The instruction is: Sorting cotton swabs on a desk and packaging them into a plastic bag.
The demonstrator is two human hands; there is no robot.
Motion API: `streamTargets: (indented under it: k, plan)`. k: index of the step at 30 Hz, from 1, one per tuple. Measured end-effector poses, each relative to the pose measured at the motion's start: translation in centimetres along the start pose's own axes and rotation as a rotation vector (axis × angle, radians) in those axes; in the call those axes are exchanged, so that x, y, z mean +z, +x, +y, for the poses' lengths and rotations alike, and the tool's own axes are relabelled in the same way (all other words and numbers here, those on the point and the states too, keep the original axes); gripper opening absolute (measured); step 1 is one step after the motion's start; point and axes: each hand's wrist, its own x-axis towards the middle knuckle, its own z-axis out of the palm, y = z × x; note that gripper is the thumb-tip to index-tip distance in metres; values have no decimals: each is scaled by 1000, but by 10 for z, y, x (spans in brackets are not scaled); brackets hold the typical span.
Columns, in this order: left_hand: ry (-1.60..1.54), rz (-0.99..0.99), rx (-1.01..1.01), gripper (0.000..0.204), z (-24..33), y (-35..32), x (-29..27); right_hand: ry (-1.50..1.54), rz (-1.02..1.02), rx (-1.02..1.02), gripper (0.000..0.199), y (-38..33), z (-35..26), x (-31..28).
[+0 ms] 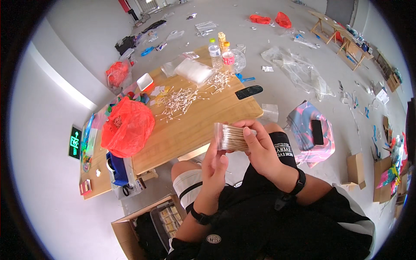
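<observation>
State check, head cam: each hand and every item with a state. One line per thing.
left hand: gripping the packet
right hand: gripping the packet
packet of cotton swabs: full, held sideways
loose cotton swabs: scattered on the table
red plastic bag: crumpled, on the table
bottles: upright
phone: lying flat

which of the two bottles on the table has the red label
The right-hand bottle, with the orange cap, wears the red label. The bottle just left of it is clear, with a white cap and pale label.
</observation>
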Motion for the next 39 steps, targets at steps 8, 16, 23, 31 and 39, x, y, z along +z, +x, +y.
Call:
streamTargets:
  k: [8, 16, 23, 31, 39]
  plan:
    - [156, -4, 89, 66, 7, 6, 0, -75, -112, 67, 26, -3, -16, -3]
    - [208, 142, 13, 41, 2, 1, -9, 41, -57, 144, 23, 2, -11, -4]
    - [173, 234, -4, 32, 2, -2, 1, 175, 76, 50, 26, -2, -5, 0]
    - [146, 117, 34, 37, -4, -4, -4, 194, 82, -12, 25, -2, 1, 2]
    - [119, 176, -57, 42, 6, -2, 4, 145, 25, 52, 20, -4, -1, -2]
